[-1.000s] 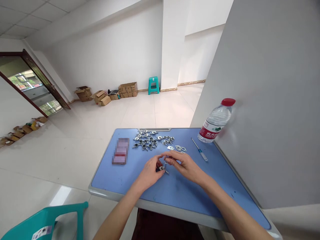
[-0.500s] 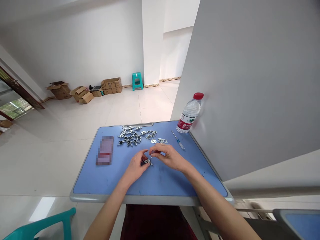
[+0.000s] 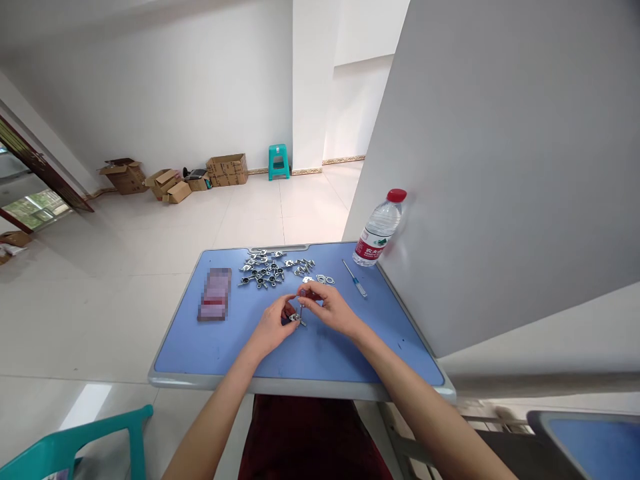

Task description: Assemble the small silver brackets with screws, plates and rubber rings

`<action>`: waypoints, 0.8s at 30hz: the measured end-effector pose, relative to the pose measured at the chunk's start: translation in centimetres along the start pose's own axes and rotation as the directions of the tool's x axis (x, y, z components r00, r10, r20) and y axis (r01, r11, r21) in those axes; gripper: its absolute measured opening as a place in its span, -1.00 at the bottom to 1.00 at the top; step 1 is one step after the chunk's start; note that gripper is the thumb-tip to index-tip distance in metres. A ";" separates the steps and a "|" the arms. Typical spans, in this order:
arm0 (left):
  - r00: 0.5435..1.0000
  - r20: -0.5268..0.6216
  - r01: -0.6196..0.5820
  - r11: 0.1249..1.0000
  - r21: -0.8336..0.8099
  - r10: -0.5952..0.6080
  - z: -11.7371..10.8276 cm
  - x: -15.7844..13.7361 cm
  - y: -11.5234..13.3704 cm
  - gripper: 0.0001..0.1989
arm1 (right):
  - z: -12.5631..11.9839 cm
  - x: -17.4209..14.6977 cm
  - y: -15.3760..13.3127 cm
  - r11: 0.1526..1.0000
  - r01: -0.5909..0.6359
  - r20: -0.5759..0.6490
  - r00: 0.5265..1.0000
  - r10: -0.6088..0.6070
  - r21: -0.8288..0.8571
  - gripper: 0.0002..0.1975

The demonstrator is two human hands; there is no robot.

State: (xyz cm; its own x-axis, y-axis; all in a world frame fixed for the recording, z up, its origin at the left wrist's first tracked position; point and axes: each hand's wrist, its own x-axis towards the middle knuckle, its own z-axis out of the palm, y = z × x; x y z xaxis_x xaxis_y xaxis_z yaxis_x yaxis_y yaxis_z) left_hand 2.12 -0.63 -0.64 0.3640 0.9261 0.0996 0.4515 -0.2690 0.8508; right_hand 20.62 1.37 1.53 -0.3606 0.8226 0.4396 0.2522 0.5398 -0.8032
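My left hand [image 3: 273, 327] is closed on a small shiny metal fitting [image 3: 295, 319] just above the blue tabletop. My right hand [image 3: 327, 307] pinches a thin metal shaft [image 3: 301, 312] that stands nearly upright over the fitting. Its upper end is hidden in the fingers, so I cannot tell its exact kind. Beyond my hands lies a pile of similar metal fittings [image 3: 260, 275], some with dark round centres. Flat oval metal plates [image 3: 325, 279] rest close behind my right hand. A screwdriver [image 3: 356, 280] with a blue and clear handle lies to the right.
A water bottle [image 3: 379, 230] with a red cap stands at the table's back right, beside a grey panel [image 3: 500, 167]. On the left of the table [image 3: 200, 353] is a blurred-out purple item [image 3: 215, 295]. Cardboard boxes [image 3: 227, 171] and a teal stool [image 3: 279, 162] stand by the wall.
The view has shifted slightly. My right fingers have turned a little around the shaft and sit closer to my left fingertips; the metal fitting stays in my left hand.
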 end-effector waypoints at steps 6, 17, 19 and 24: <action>1.000 0.023 -0.014 0.999 -0.033 0.015 -0.4 -0.2 -0.1 -0.48 | -0.4 0.1 0.5 0.993 -0.080 0.000 0.997 0.080 0.088 -0.77; 1.000 0.013 0.024 0.999 -0.033 -0.023 -0.3 -0.5 -0.4 -0.50 | -0.6 0.0 0.8 0.985 -0.105 0.027 0.994 0.103 0.139 -0.78; 1.000 0.010 0.024 0.999 -0.035 -0.024 -0.2 -0.5 -0.5 -0.50 | -0.7 0.0 0.7 0.985 -0.104 0.033 0.994 0.101 0.136 -0.79; 1.000 0.000 0.026 0.999 -0.037 -0.026 -0.1 -0.6 -0.6 -0.48 | -0.5 -0.1 0.7 0.988 -0.112 -0.006 0.994 0.113 0.107 -0.76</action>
State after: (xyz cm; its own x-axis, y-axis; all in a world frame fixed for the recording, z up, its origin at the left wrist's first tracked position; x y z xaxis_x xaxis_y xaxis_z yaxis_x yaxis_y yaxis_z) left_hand 1.56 -1.00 -1.19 0.3527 0.9325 0.0775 0.4299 -0.2350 0.8718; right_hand 21.27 1.77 1.14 -0.3239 0.8797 0.3482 0.1932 0.4218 -0.8859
